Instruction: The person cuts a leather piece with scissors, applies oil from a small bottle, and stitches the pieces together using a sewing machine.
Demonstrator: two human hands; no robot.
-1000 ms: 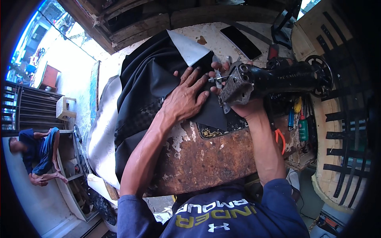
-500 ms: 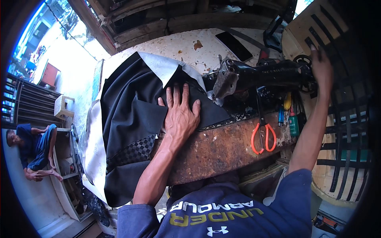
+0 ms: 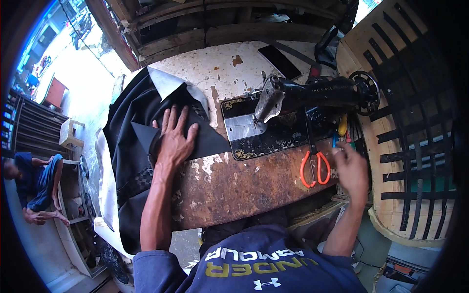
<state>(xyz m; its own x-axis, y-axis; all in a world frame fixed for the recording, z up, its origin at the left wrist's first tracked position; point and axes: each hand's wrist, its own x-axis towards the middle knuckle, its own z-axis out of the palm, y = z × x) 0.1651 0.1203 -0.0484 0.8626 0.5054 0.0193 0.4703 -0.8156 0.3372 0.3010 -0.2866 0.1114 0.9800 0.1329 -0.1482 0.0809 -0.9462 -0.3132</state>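
Observation:
My left hand (image 3: 173, 139) lies flat, fingers spread, on a piece of black fabric (image 3: 129, 127) with a pale underside and a checkered patch. The fabric is at the left of the worktable, apart from the black sewing machine (image 3: 322, 93), whose metal needle plate (image 3: 244, 127) shows bare. Over the table's right end is my right hand (image 3: 351, 168), slightly blurred, its fingers loosely bent and apart with nothing visible in them. It is just right of orange-handled scissors (image 3: 315, 168) and partly covers a small green bottle.
A phone (image 3: 279, 62) lies behind the machine. The handwheel (image 3: 365, 93) stands at its right end, beside a wooden frame with black straps (image 3: 408, 161). Something yellow (image 3: 343, 124) lies near the bottle. Another person (image 3: 39, 185) sits far left, by a stool (image 3: 72, 133).
My right hand has come off the handwheel, down toward the scissors and green bottle. My left hand and the fabric have slid left, away from the machine, uncovering its needle plate.

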